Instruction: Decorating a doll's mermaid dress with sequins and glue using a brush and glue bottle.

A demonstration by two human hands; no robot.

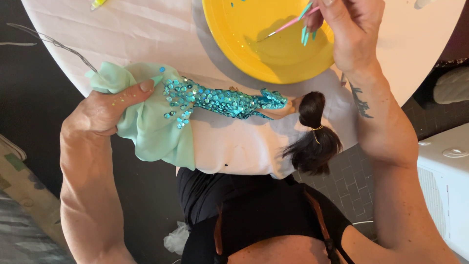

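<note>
A doll [229, 103] lies on the white table [146, 34], its body covered in turquoise sequins, its dark ponytail [312, 139] hanging over the table's near edge. My left hand [110, 110] grips the doll's mint-green fabric skirt [151, 122], thumb pressed on top. My right hand [349, 29] is over a yellow plate [254, 44] and holds a thin pink and teal tool [288, 24], its tip touching the plate's wet surface. The fingers of that hand are partly cut off by the frame's top edge.
A grey plate rim [220, 63] shows under the yellow plate. A thin wire [53, 44] curves over the table's left edge. A white appliance [444, 181] stands at the right on a grey tiled floor. A patterned rug [19, 195] lies at the left.
</note>
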